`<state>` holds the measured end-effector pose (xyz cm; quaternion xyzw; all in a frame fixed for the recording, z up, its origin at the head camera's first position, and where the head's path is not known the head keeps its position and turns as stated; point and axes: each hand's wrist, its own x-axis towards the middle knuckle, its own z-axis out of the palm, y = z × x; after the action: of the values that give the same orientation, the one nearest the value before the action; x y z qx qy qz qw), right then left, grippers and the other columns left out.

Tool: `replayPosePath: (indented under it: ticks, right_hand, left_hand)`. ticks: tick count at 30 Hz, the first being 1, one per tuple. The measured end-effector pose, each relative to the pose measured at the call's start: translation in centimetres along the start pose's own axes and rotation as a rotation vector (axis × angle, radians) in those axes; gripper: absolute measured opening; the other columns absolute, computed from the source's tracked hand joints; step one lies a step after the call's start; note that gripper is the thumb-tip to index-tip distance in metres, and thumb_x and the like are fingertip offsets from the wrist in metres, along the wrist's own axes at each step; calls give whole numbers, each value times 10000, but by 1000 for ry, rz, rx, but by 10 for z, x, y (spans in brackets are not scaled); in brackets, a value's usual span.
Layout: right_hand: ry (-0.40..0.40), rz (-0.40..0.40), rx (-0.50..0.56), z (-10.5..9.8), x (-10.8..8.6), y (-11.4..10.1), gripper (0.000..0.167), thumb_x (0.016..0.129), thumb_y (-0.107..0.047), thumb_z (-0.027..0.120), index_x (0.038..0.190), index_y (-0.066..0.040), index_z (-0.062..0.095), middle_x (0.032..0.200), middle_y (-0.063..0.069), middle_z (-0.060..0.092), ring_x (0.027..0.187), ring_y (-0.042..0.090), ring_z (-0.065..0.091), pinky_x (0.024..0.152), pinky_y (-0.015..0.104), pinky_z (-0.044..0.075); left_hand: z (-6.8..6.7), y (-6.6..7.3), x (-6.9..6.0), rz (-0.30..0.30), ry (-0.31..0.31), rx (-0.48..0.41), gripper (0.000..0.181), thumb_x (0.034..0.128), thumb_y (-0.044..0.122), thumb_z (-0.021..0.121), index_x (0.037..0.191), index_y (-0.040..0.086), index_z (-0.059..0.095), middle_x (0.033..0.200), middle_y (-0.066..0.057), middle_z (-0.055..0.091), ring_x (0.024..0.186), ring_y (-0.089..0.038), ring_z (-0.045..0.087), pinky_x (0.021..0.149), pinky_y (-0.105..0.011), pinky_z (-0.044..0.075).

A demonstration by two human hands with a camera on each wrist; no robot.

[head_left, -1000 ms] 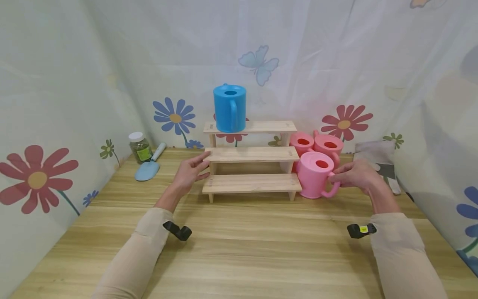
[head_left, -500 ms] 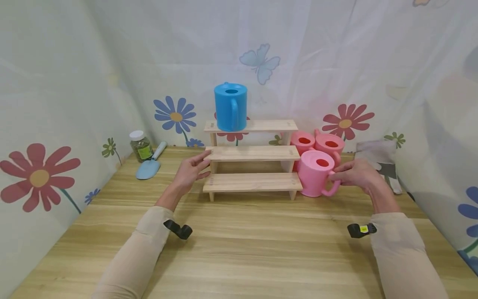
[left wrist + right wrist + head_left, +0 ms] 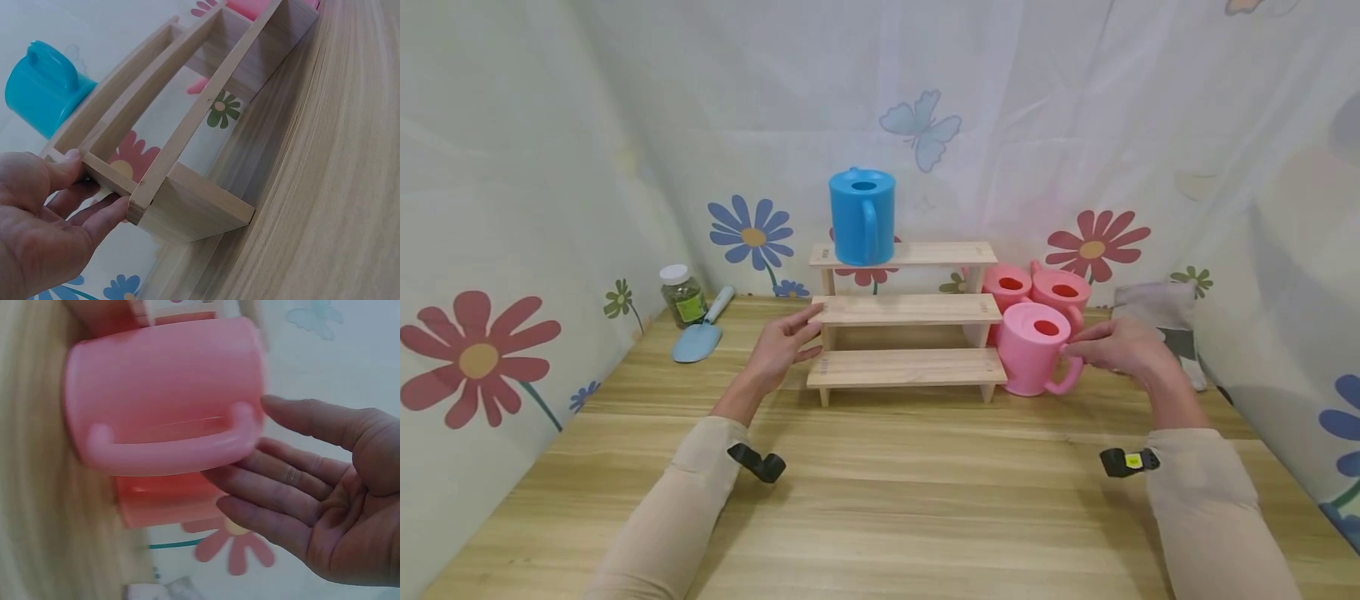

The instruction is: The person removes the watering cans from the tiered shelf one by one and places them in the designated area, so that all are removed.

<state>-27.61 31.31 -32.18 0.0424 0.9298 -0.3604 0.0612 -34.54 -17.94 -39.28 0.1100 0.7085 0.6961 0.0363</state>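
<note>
A three-tier wooden shelf (image 3: pixel 907 310) stands on the table, a blue watering can (image 3: pixel 862 218) upright at the left of its top tier. My left hand (image 3: pixel 777 350) grips the shelf's left end; in the left wrist view, thumb and fingertips of the left hand (image 3: pixel 62 219) lie on its end pieces. Beside the shelf's right end stands a light pink watering can (image 3: pixel 1032 350). My right hand (image 3: pixel 1123 350) is at that can's handle side. The right wrist view shows the right hand (image 3: pixel 319 487) with extended fingers close to the handle (image 3: pixel 175 453), not curled round it.
Two darker pink cans (image 3: pixel 1060 293) stand behind the light pink one. A grey-and-white cloth item (image 3: pixel 1153 308) lies at the back right. At the back left are a white-lidded jar (image 3: pixel 684 298) and a light blue trowel (image 3: pixel 697 342). Printed curtains surround the wooden table (image 3: pixel 925 500).
My right hand has shifted slightly right and its fingers have loosened from the light pink can's handle. The left hand, shelf and cans have stayed in place.
</note>
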Motion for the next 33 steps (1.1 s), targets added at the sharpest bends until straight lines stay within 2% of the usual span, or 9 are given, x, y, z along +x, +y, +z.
replayPosePath:
  ticks: [4, 8, 11, 15, 18, 20, 23, 28, 33]
  right_hand:
    - [102, -50, -9, -11, -17, -12, 639, 911, -463, 716, 1309, 29, 631, 1259, 241, 575, 1133, 418, 479, 841, 529, 529]
    - [202, -135, 32, -9, -31, -31, 643, 921, -488, 694, 1316, 15, 633, 1265, 231, 582, 1161, 419, 471, 865, 543, 521]
    - [253, -221, 76, 0, -36, -45, 584, 918, -480, 705, 1291, -32, 670, 1226, 192, 655, 1131, 354, 567, 857, 407, 552]
    - [323, -420, 201, 20, -35, -64, 429, 904, -379, 761, 1196, -66, 736, 1092, 116, 731, 986, 182, 686, 791, 200, 562]
    - [359, -532, 305, 33, -31, -80, 337, 891, -307, 788, 1131, -71, 768, 1007, 58, 755, 876, 91, 691, 707, 155, 559]
    - [361, -546, 349, 40, -27, -94, 322, 885, -304, 795, 1117, -81, 775, 993, 24, 760, 868, 68, 681, 707, 162, 554]
    - [326, -537, 364, 46, -22, -120, 327, 879, -327, 798, 1103, -90, 779, 996, 23, 760, 892, 112, 684, 732, 204, 551]
    - [279, -567, 303, 54, -14, -168, 324, 896, -306, 782, 1114, -67, 764, 1038, 70, 749, 941, 201, 701, 807, 308, 593]
    - [292, -562, 263, 69, 11, -213, 323, 925, -275, 750, 1145, -40, 741, 1102, 91, 730, 993, 231, 691, 841, 363, 602]
  left_hand:
    - [0, 2, 0, -3, 0, 2, 485, 1057, 173, 521, 1526, 90, 426, 1628, -37, 264, 1420, -287, 370, 1054, -463, 474]
    - [1, 3, 0, -3, 2, -2, 483, 1057, 170, 522, 1523, 87, 430, 1629, -40, 261, 1417, -291, 374, 1052, -465, 476]
    - [0, 3, -1, -6, -3, 2, 482, 1058, 171, 518, 1525, 88, 428, 1632, -42, 252, 1420, -294, 368, 1056, -466, 472]
    - [-2, 3, -1, -13, -4, 13, 484, 1055, 179, 524, 1524, 95, 432, 1629, -51, 258, 1420, -294, 369, 1057, -469, 471]
    - [-2, 2, -1, -14, 3, 20, 484, 1052, 185, 533, 1520, 104, 442, 1622, -56, 274, 1415, -293, 379, 1051, -468, 477]
    - [-2, 2, -1, -12, 7, 22, 481, 1052, 187, 534, 1518, 106, 447, 1621, -59, 278, 1414, -295, 380, 1050, -466, 477]
    - [-2, -1, -1, -11, 2, 9, 479, 1053, 178, 531, 1518, 101, 445, 1625, -53, 268, 1418, -299, 374, 1055, -476, 470]
    - [0, -5, 0, -20, -13, -17, 487, 1052, 169, 529, 1524, 97, 432, 1632, -37, 254, 1424, -294, 362, 1070, -500, 450]
    - [-2, -5, 1, -1, 13, 0, 489, 1049, 190, 537, 1522, 108, 443, 1624, -32, 279, 1419, -285, 373, 1040, -452, 484]
